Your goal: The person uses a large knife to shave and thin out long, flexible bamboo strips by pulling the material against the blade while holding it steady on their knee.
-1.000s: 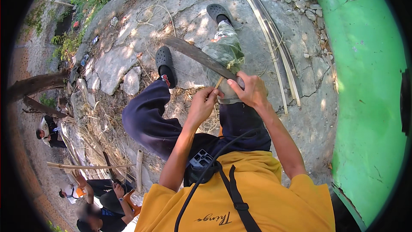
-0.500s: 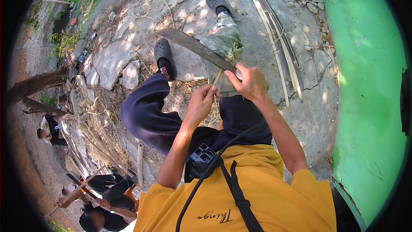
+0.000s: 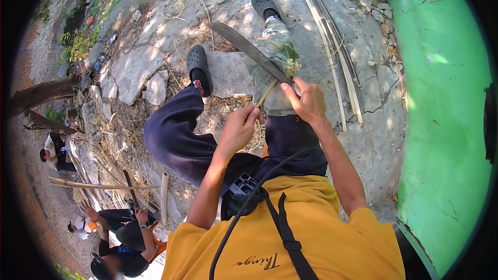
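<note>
Two hands at work: a person in a yellow shirt (image 3: 332, 233) holds a machete (image 3: 249, 52) and a slim bamboo strip (image 3: 266, 93) above the right leg.
Left hand: the left hand (image 3: 239, 128) is closed in a pinch, thumb against forefinger, on the near part of the bamboo strip.
Right hand: the right hand (image 3: 307, 101) is wrapped around the machete's near end, thumb laid along it; the handle is mostly hidden.
Blade: dark and slightly curved, it slants over the right leg, tip toward the far left.
Strip: between the two hands, its far end reaches the machete near the right thumb; whether the edge bites in, one cannot tell.
Legwear: a grey-green wrap (image 3: 275, 49) with a tuft of pale fibre (image 3: 292, 66) covers the lower right leg, above a dark clog (image 3: 264, 6).
Ground: on cracked concrete (image 3: 373, 145) to the right, long split strips (image 3: 356, 108) lie side by side, short of a green wall (image 3: 441, 124).
Near left: a co-worker (image 3: 124, 259) in dark clothing raises one open hand beside a long pale pole (image 3: 98, 185).
</note>
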Demonstrator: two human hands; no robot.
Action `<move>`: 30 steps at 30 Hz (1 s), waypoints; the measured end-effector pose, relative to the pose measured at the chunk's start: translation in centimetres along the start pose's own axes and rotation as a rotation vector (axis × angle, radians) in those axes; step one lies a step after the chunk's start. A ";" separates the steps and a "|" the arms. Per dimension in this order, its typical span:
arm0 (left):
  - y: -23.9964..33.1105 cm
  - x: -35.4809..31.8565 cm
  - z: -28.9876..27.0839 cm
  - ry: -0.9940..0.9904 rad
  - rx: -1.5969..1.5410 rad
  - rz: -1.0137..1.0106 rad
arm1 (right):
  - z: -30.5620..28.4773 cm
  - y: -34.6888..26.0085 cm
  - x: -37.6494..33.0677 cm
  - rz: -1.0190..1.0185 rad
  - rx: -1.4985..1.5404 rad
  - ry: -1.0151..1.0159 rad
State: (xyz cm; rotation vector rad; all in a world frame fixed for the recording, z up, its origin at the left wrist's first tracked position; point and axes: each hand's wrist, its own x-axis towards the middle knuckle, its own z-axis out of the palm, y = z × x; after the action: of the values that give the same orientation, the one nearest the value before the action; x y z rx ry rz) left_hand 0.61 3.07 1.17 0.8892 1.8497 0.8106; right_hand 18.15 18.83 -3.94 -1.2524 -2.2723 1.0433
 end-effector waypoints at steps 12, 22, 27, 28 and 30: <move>2.4 0.1 -3.7 0.000 -0.074 0.034 | 2.7 11.6 -1.0 0.314 0.185 0.402; 6.6 0.1 -5.7 0.234 0.091 0.199 | 10.7 23.3 -8.5 0.663 -0.286 0.100; 6.9 0.0 -5.5 0.419 0.058 0.413 | 12.6 23.6 -8.7 0.609 -0.301 -0.027; 7.2 0.0 -5.5 0.496 0.111 0.483 | 12.4 23.9 -8.5 0.602 -0.290 -0.104; 8.3 -0.2 -5.7 0.479 0.088 0.472 | 12.0 25.9 -7.5 0.593 -0.343 -0.213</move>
State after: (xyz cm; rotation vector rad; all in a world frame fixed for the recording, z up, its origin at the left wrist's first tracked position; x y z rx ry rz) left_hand -2.52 6.34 10.13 1.3009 2.1238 1.3326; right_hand 30.09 16.15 -30.81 -2.1414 -2.3604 1.0290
